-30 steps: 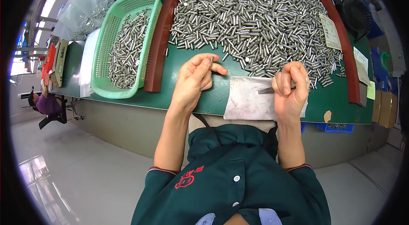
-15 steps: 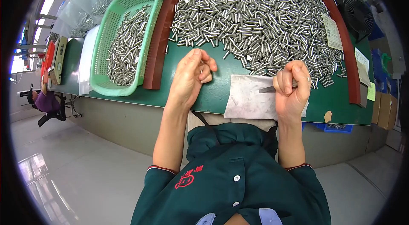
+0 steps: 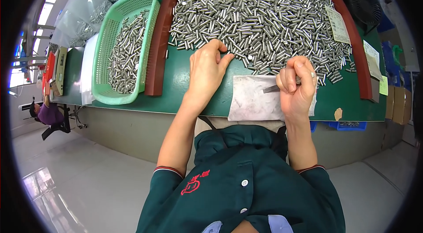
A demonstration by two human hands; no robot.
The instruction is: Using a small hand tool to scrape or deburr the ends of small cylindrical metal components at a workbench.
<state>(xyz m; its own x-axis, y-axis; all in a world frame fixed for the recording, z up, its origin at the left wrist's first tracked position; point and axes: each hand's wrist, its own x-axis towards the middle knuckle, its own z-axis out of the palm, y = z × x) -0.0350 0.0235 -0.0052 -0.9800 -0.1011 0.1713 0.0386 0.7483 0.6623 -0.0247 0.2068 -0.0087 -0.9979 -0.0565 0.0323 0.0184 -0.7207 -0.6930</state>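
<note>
A broad pile of small shiny metal pins (image 3: 246, 17) covers the far part of the green table (image 3: 176, 96). At the pile's near edge my left hand (image 3: 207, 67) reaches in, palm down. Its thumb and forefinger are apart beside the nearest pins, and I make out nothing held between them. My right hand (image 3: 297, 85) is closed, palm up, on a flat grey metal strip (image 3: 271, 88) that points left out of the fist. It hovers over a stained whitish cloth (image 3: 251, 98) at the table's near edge. A small light spot shows at its forefinger.
Dark red rails (image 3: 155, 56) flank the pile. Left of them stands a green plastic basket (image 3: 99, 56) of pins, with clear bags (image 3: 81, 17) behind. At the right are a paper label (image 3: 337, 25) and a black fan (image 3: 365, 6). Another person (image 3: 48, 113) sits far left.
My left hand has uncurled, turned palm down and moved forward and right to the pile's edge. My right hand has shifted slightly left, still holding the metal strip.
</note>
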